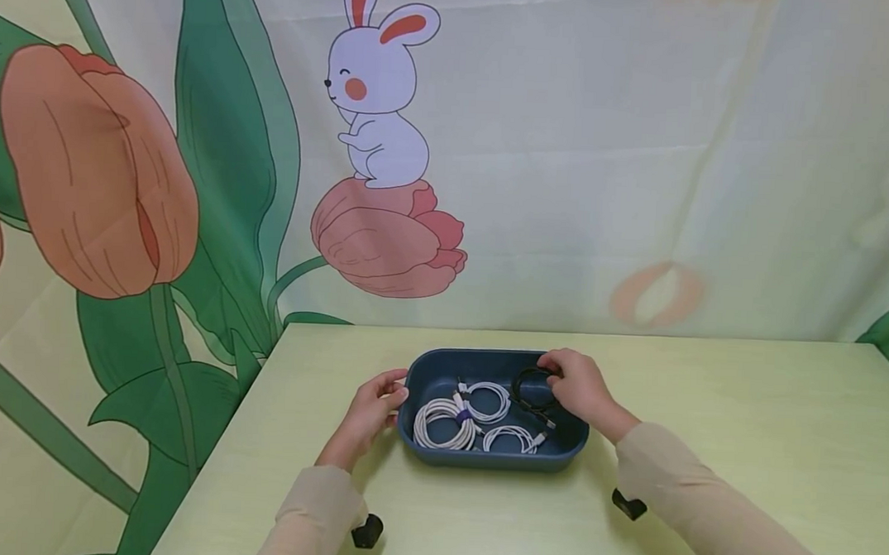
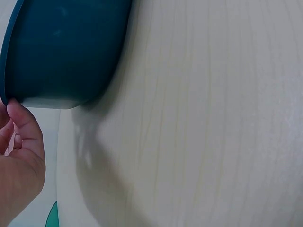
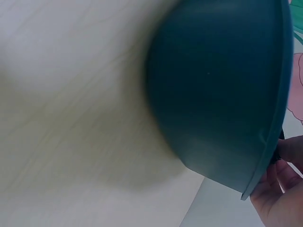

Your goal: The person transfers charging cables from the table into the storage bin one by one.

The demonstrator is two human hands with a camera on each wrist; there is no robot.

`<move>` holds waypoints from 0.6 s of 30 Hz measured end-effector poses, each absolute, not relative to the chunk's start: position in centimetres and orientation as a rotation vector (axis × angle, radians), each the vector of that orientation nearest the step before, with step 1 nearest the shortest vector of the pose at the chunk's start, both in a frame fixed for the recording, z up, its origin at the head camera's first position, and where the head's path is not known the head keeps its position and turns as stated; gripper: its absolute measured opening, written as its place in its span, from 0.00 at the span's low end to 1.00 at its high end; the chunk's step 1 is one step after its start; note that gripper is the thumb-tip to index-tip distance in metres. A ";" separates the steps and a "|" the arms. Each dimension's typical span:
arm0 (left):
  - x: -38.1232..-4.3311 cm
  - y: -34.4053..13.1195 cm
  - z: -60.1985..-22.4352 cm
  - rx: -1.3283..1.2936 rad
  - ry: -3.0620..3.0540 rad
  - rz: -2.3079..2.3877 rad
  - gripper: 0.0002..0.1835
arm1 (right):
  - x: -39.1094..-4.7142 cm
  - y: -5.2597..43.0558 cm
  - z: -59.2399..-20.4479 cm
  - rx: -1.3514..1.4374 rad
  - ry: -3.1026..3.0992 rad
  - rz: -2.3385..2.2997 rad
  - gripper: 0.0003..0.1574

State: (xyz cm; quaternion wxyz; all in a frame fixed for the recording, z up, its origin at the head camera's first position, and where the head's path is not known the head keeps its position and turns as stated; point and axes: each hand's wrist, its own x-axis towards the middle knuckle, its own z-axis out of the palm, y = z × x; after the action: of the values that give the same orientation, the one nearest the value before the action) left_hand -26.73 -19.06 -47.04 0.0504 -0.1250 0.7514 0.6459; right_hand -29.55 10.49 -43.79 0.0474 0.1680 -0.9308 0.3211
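Note:
A dark blue bin (image 1: 481,460) stands on the table, also in the left wrist view (image 2: 66,52) and right wrist view (image 3: 218,85). My right hand (image 1: 577,387) reaches over its right end and pinches a black coiled cable (image 1: 516,388), whose plug end lies inside the bin. In the right wrist view, a bit of black shows at the fingers of the right hand (image 3: 284,194). My left hand (image 1: 372,403) touches the bin's left end from outside, thumb at the rim. The left wrist view shows that hand (image 2: 23,156) beside the bin's corner.
Inside the bin lie a thick white coiled cable (image 1: 424,434) with a purple strap and two thinner white coiled cables, one behind (image 1: 504,403) and one in front (image 1: 512,430). The pale table (image 1: 743,423) ends at a printed curtain (image 1: 569,150).

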 end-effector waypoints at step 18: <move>-26.7 -19.1 -47.0 -0.380 2.291 1.964 0.19 | -30.0 9.5 -44.6 0.593 -2.847 0.884 0.14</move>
State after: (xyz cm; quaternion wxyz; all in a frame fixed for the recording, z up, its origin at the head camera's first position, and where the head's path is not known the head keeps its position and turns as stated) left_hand -26.68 -19.05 -46.97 0.0499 -0.1247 0.7523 0.6450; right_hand -29.96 9.52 -44.63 0.0513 0.1948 -0.9355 0.2904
